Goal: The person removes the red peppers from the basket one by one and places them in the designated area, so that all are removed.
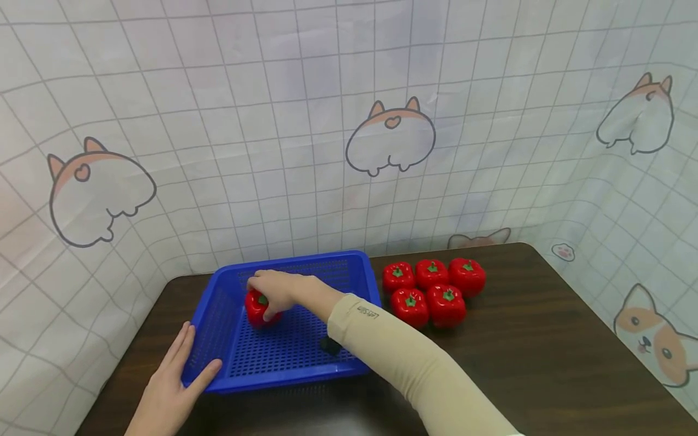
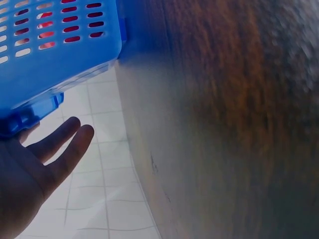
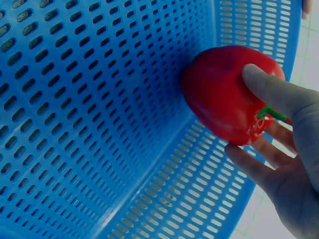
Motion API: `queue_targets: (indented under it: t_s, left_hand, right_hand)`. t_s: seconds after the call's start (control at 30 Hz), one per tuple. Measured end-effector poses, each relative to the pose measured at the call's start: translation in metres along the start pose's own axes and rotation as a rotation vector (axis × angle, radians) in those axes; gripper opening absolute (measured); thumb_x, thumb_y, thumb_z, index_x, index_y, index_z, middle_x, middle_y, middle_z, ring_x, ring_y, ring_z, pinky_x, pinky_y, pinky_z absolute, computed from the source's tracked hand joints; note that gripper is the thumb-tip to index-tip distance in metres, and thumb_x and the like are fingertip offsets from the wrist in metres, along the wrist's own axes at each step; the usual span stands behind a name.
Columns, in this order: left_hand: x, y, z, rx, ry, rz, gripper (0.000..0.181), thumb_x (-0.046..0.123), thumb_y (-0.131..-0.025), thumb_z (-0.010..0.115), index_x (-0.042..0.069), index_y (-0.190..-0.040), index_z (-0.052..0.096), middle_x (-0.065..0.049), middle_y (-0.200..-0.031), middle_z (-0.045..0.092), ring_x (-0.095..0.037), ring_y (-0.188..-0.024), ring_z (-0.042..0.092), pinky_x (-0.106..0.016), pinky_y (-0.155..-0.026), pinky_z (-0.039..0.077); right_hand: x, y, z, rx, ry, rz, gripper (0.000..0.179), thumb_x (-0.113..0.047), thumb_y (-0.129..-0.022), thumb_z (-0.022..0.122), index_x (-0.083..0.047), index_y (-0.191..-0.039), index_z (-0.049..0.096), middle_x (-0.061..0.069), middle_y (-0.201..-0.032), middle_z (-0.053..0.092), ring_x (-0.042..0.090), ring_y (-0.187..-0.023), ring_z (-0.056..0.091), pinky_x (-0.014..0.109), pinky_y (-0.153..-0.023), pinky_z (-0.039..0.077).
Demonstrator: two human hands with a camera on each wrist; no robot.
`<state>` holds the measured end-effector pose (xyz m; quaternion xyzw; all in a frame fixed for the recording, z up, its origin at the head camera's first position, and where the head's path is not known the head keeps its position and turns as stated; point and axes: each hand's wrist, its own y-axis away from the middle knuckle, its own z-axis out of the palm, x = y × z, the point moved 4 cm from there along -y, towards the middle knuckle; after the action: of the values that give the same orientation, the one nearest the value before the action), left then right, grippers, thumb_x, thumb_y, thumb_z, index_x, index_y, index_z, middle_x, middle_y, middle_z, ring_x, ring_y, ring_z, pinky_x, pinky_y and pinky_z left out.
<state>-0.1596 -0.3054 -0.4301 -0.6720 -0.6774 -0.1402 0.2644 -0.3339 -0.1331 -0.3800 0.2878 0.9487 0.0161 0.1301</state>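
A red bell pepper with a green stem is inside the blue plastic basket, towards its left end. My right hand grips this pepper from above, thumb on one side and fingers on the other. In the right wrist view, the thumb presses on the red pepper close to the basket's perforated walls. At the basket's left front corner, my left hand rests against the rim with fingers extended and thumb spread. The left wrist view shows those straight fingers beside the basket's outer wall.
Several red bell peppers stand grouped on the dark wooden table, right of the basket. A small black object shows by the right forearm, partly hidden. A white checked cloth with cartoon animals hangs behind and beside the table.
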Motion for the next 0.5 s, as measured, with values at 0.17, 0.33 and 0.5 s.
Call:
queue_targets:
  t_s: [0.17,0.33,0.5]
  left_hand:
    - [0.0,0.0,0.0,-0.012,0.004,-0.006,0.092,0.054,-0.101,0.06,0.007,-0.165,0.013,-0.014,-0.171,0.006,-0.057,-0.146,0.022,-0.079,-0.103,0.027]
    - [0.0,0.0,0.001,-0.004,0.006,0.001,0.092,0.053,-0.101,0.061,0.007,-0.165,0.014,-0.015,-0.171,0.008,-0.057,-0.145,0.022,-0.079,-0.102,0.027]
    - [-0.002,0.001,0.001,0.011,0.011,0.01,0.091,0.051,-0.101,0.062,0.007,-0.165,0.015,-0.014,-0.171,0.009,-0.057,-0.145,0.023,-0.079,-0.101,0.028]
  right_hand:
    - [0.0,0.005,0.0,-0.013,0.014,-0.016,0.063,-0.024,-0.087,0.085,-0.015,-0.142,0.055,-0.001,-0.136,0.055,0.01,-0.122,0.052,0.02,-0.094,0.047]
    - [0.001,0.016,-0.002,-0.045,0.029,-0.016,0.063,-0.023,-0.089,0.084,-0.016,-0.143,0.054,0.0,-0.14,0.053,0.012,-0.124,0.051,0.023,-0.096,0.048]
    - [0.004,0.028,-0.004,-0.081,0.025,-0.004,0.06,-0.021,-0.091,0.082,-0.022,-0.144,0.054,0.0,-0.141,0.052,0.012,-0.123,0.051,0.026,-0.094,0.051]
